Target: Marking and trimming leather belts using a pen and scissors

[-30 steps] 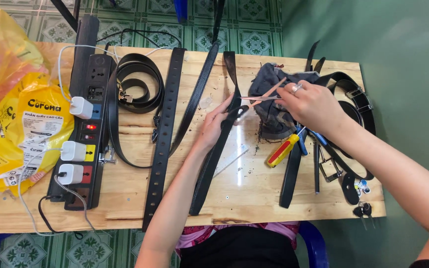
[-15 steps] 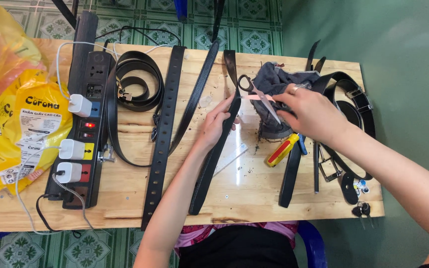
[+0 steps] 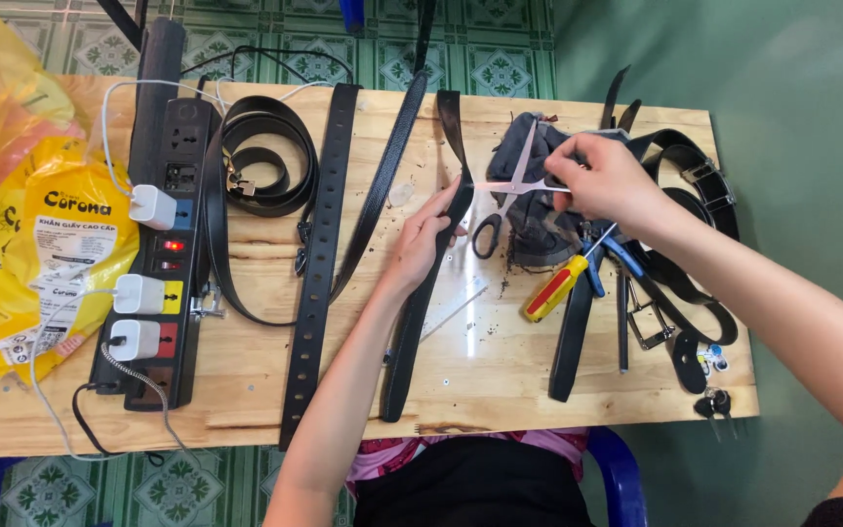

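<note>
Left hand (image 3: 429,229): fingers curled around a black belt strap (image 3: 421,293), pinching it near its upper end; the strap runs from above the hand down toward the person's body, lying on the wooden surface (image 3: 480,361).
Right hand (image 3: 605,179): closed on a pair of scissors (image 3: 504,200), holding them by one pale blade; the black handles hang down just beside the left hand, and the other blade points up over a dark grey cloth (image 3: 539,210).
Between the hands: the scissors bridge the gap; the hands themselves are apart.
Below the right hand: a screwdriver (image 3: 563,283) with a yellow and red handle, beside blue-handled pliers (image 3: 607,259) and more black straps.
Right of the right hand: a heap of black belts with buckles (image 3: 695,195), and keys (image 3: 714,400) near the surface corner.
Left of the left hand: two long punched belts (image 3: 319,254), a coiled belt (image 3: 265,161), then a black power strip (image 3: 163,244) carrying white chargers.
Far left: yellow plastic bags (image 3: 21,234).
</note>
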